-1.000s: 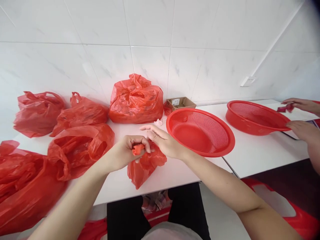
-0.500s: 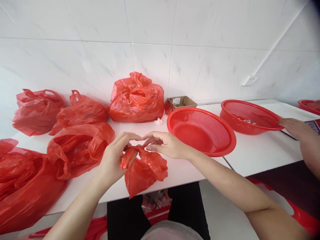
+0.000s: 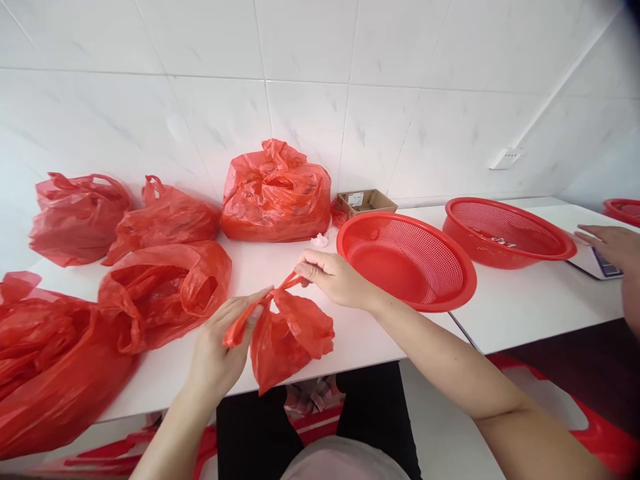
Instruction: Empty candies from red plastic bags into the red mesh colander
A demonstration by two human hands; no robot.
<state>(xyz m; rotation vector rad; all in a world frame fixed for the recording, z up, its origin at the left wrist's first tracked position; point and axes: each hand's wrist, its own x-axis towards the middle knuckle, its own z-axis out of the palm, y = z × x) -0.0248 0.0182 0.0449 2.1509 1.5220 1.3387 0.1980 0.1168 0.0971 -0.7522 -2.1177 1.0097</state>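
Note:
A small red plastic carrier bag (image 3: 286, 341) hangs off the table's front part, held up by its handles. My left hand (image 3: 220, 347) is shut on one handle strip, and my right hand (image 3: 335, 278) pinches the other handle at its tip. The two handles stretch apart between my hands, and the bag's body rests below them. Just beyond my right hand lies a red mesh basket (image 3: 400, 239).
Several filled red bags stand along the white table (image 3: 380, 333), including a large one (image 3: 276, 197) by the tiled wall. Nearby are a cardboard tray (image 3: 365, 202) and a crumpled tissue (image 3: 320, 240). Farther right are another red basket (image 3: 507, 230) and a co-worker's hand (image 3: 607, 247) above a small device (image 3: 600, 265).
My hands have drawn apart, spreading the bag's handles from a bunched twist into two stretched strips. The co-worker's hand has left the basket rim and moved right, over the device.

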